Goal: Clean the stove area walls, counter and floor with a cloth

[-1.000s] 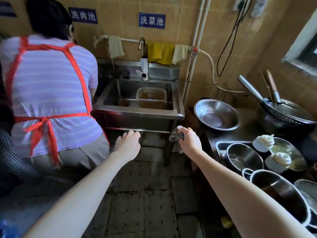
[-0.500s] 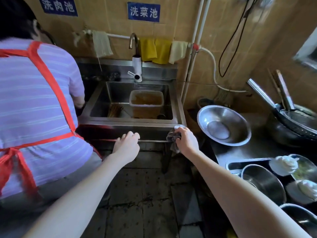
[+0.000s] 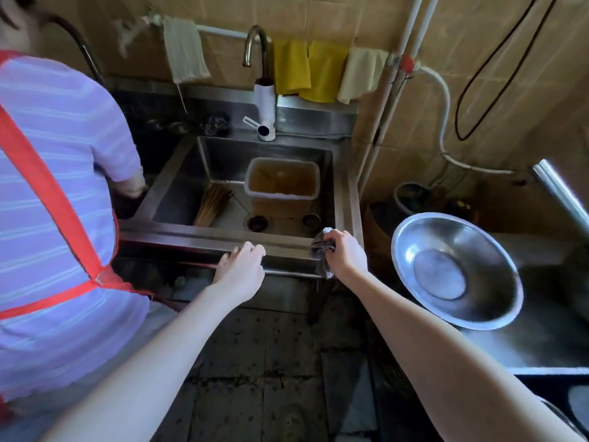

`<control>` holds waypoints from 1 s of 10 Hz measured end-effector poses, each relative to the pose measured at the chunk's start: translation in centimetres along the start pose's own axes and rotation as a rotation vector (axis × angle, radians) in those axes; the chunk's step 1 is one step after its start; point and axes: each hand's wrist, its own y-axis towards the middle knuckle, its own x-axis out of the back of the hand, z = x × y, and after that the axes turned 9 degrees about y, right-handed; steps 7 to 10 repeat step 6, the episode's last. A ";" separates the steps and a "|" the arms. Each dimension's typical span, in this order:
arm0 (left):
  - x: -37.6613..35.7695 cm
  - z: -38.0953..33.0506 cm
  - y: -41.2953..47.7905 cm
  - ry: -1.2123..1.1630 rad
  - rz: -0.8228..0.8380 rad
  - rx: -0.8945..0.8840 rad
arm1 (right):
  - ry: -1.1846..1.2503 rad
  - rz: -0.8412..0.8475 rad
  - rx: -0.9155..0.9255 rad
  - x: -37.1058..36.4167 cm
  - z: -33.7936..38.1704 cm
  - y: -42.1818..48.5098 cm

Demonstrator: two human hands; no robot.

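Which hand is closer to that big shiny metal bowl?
The right hand, gripping the cloth just left of the bowl. The left hand is farther left, by the front edge of the sink.

A working kitchen: stainless sink (image 3: 223,240) at 12 o'clock below a tiled wall (image 3: 347,17) hung with rags (image 3: 322,70) (two yellow), steel bowl (image 3: 456,270) on the tabletop (image 3: 541,341) at 3, aproned person (image 3: 47,224) at 9.

There are two hands, the left hand (image 3: 242,269) and the right hand (image 3: 345,255), and one grey cloth (image 3: 321,248). Four hanging cloths show: one white cloth (image 3: 185,49), two yellow cloths (image 3: 291,67) (image 3: 325,71) and one cream cloth (image 3: 361,74). There is one sink (image 3: 191,236), one faucet (image 3: 255,43), one plastic tub (image 3: 282,181), one steel bowl (image 3: 455,269) and one other person (image 3: 47,186).
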 end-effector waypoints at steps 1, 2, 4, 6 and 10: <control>-0.6 -0.1 2.1 -0.014 -0.013 -0.010 | -0.018 0.031 -0.026 -0.9 -0.7 1.9; -0.9 -0.3 3.4 -0.002 0.000 -0.010 | -0.022 0.056 -0.050 -1.7 -1.1 2.9; -0.7 -0.1 4.6 0.024 0.028 -0.013 | -0.030 0.112 -0.083 -2.6 -1.6 3.4; 0.2 0.0 4.4 0.045 0.039 -0.016 | 0.000 0.092 -0.065 -2.0 -1.6 2.4; 0.2 0.0 4.4 0.045 0.039 -0.016 | 0.000 0.092 -0.065 -2.0 -1.6 2.4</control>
